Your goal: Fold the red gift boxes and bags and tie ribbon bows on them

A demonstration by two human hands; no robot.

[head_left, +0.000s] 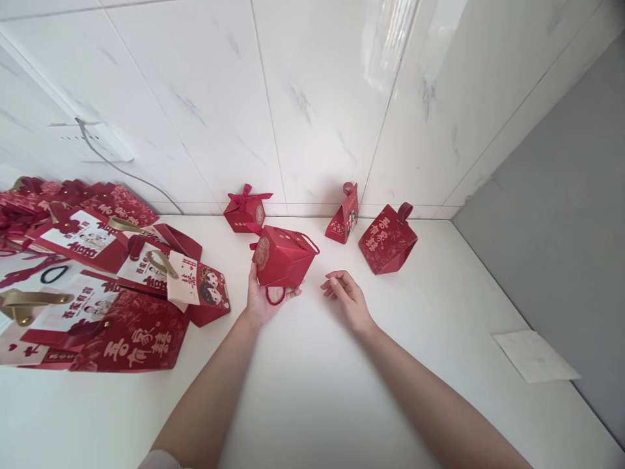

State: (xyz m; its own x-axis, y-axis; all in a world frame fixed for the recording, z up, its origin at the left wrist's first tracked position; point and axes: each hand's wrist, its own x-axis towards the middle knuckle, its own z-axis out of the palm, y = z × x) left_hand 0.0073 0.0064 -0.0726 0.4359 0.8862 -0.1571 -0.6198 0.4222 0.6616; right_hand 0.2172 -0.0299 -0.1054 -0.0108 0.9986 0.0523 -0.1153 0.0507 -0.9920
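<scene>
Holding rope-handled box [288,257] | left grip [262,305] | right grip [349,301] near, half-curled

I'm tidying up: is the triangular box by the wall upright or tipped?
Upright: the triangular box rests wide end down, its loop on top.

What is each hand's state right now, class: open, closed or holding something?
Left hand: closed around a red gift box.
Right hand: partly open, loosely curled, holding nothing visible.
</scene>
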